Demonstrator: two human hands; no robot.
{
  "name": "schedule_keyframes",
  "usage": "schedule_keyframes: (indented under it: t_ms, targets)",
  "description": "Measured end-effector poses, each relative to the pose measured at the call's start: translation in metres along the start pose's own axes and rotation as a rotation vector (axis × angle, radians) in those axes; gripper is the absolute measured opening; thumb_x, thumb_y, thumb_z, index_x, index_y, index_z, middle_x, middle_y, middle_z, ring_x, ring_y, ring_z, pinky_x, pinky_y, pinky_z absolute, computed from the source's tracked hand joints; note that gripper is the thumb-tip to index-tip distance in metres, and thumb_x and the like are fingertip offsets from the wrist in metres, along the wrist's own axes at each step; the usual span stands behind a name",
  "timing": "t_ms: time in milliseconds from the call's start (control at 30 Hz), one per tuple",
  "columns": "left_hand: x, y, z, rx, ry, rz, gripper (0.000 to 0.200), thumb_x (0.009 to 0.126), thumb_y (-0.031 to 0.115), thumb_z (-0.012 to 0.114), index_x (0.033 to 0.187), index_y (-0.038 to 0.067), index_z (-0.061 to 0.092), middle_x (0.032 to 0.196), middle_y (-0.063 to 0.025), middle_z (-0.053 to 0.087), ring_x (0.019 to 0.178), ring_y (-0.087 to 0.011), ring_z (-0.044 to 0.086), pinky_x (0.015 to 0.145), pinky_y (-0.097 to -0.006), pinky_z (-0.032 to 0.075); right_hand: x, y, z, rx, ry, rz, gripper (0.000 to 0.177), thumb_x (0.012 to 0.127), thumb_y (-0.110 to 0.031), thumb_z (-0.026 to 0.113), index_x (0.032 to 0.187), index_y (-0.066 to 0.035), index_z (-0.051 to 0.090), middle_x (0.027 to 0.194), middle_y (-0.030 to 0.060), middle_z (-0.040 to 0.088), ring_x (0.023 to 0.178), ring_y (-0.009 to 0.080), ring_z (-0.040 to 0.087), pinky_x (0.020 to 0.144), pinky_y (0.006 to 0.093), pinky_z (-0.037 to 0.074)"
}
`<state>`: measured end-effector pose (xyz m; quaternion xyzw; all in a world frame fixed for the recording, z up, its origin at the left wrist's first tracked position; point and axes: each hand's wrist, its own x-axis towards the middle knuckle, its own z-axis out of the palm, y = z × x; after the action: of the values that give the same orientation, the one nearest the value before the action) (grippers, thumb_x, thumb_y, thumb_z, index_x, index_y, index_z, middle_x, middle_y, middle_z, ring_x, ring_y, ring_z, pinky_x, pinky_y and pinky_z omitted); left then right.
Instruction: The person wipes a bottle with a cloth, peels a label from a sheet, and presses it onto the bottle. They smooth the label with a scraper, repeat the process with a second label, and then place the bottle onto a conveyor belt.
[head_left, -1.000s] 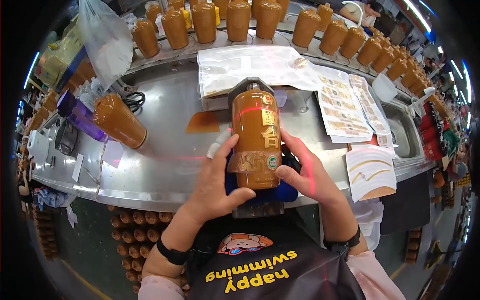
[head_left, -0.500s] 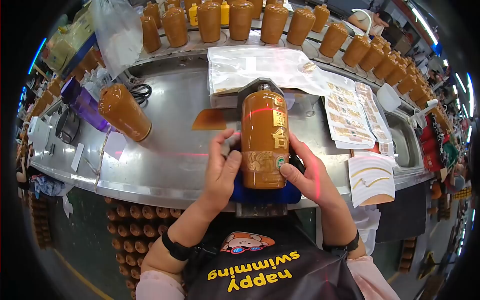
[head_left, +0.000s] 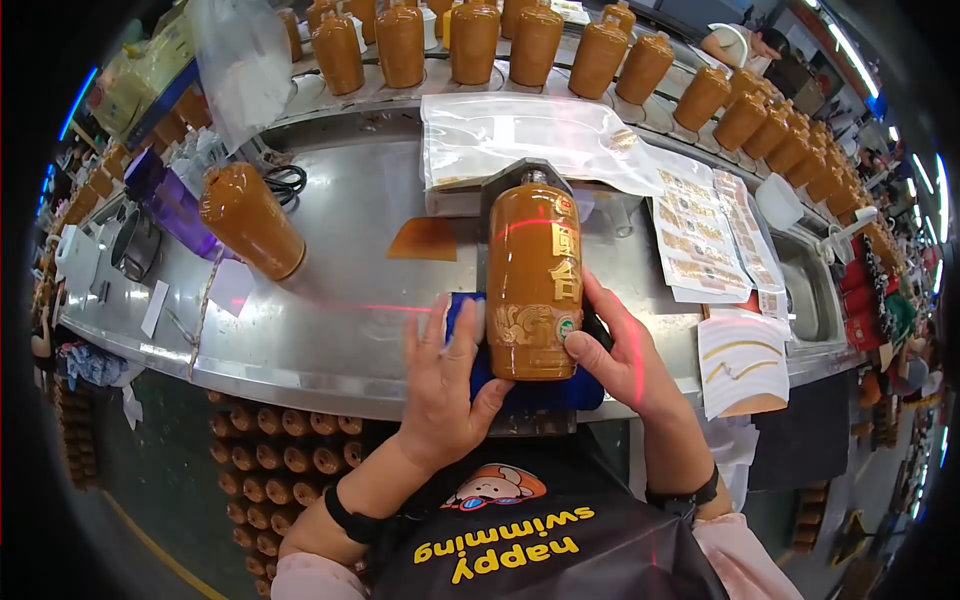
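Note:
A brown glazed bottle [head_left: 532,290] with gold characters and a decorated band near its base lies in a dark cradle [head_left: 497,180], neck pointing away from me. My right hand [head_left: 628,358] holds the bottle's lower right side, thumb resting on the front beside a small green round mark. To the left of the bottle, my left hand [head_left: 445,385] is open with fingers spread, slightly blurred. Its fingertips lie over a dark blue cloth [head_left: 535,397], which also spreads beneath the bottle's base. Red laser lines cross the bottle and my right hand.
Another brown bottle [head_left: 250,222] leans at the left beside a purple container [head_left: 172,205]. Sheets of decals [head_left: 697,235] lie on the right, near a sink [head_left: 808,285]. Bottles [head_left: 472,45] stand along a conveyor behind. A person [head_left: 745,48] sits at the far right back.
My left hand has come off the bottle's left side and moved down and left, its fingers spreading over the blue cloth. My right hand stays on the bottle. The conveyor bottles have shifted.

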<state>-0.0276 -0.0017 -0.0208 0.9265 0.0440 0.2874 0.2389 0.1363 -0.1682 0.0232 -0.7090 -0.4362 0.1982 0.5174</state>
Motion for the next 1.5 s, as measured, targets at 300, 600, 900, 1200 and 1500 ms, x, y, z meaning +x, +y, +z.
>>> schedule_keyframes:
  t_ms: [300, 600, 900, 1200, 1500]
  targets:
    - [0.021, -0.005, 0.008, -0.255, -0.047, 0.018, 0.099, 0.079, 0.040, 0.077, 0.148, -0.006, 0.023, 0.144, -0.0259, 0.041, 0.135, -0.0416, 0.040, 0.116, -0.0536, 0.020, -0.006, 0.010, -0.001, 0.021, 0.025, -0.016, 0.073, 0.094, -0.029, 0.065, 0.149, 0.004, 0.030, 0.139, 0.0223, 0.047, 0.134, 0.0290, 0.044, 0.111, 0.0387, 0.033]
    - [0.025, 0.001, 0.007, -0.083, -0.029, 0.052, 0.101, 0.085, 0.051, 0.067, 0.148, -0.011, 0.018, 0.145, -0.0259, 0.040, 0.132, -0.0389, 0.043, 0.116, -0.0564, 0.015, -0.009, 0.013, -0.007, 0.045, 0.144, -0.066, 0.061, 0.091, -0.018, 0.068, 0.143, 0.001, 0.041, 0.136, 0.0195, 0.050, 0.126, 0.0302, 0.051, 0.104, 0.0372, 0.041]
    - [0.022, 0.003, 0.007, -0.066, -0.009, 0.061, 0.096, 0.089, 0.052, 0.061, 0.149, -0.010, 0.018, 0.146, -0.0280, 0.038, 0.134, -0.0424, 0.039, 0.116, -0.0577, 0.012, -0.008, -0.007, -0.008, -0.184, 0.223, -0.105, 0.020, 0.086, -0.015, 0.070, 0.099, -0.002, 0.061, 0.123, 0.0190, 0.050, 0.108, 0.0311, 0.055, 0.091, 0.0354, 0.046]
    - [0.023, 0.004, 0.009, 0.063, 0.008, 0.151, 0.090, 0.088, 0.050, 0.063, 0.149, -0.006, 0.027, 0.143, -0.0285, 0.041, 0.129, -0.0472, 0.040, 0.115, -0.0590, 0.015, -0.008, -0.007, -0.009, 0.076, 0.170, -0.107, 0.012, 0.089, -0.012, 0.069, 0.089, -0.003, 0.060, 0.117, 0.0124, 0.049, 0.109, 0.0232, 0.051, 0.091, 0.0324, 0.044]
    - [0.035, 0.006, -0.003, -0.372, 0.001, 0.034, 0.079, 0.096, 0.043, 0.056, 0.148, -0.008, 0.026, 0.149, -0.0266, 0.036, 0.141, -0.0384, 0.032, 0.117, -0.0487, 0.018, -0.006, 0.009, -0.004, 0.121, 0.159, -0.085, 0.011, 0.090, -0.012, 0.068, 0.091, -0.003, 0.061, 0.119, 0.0121, 0.048, 0.109, 0.0210, 0.051, 0.090, 0.0309, 0.044]
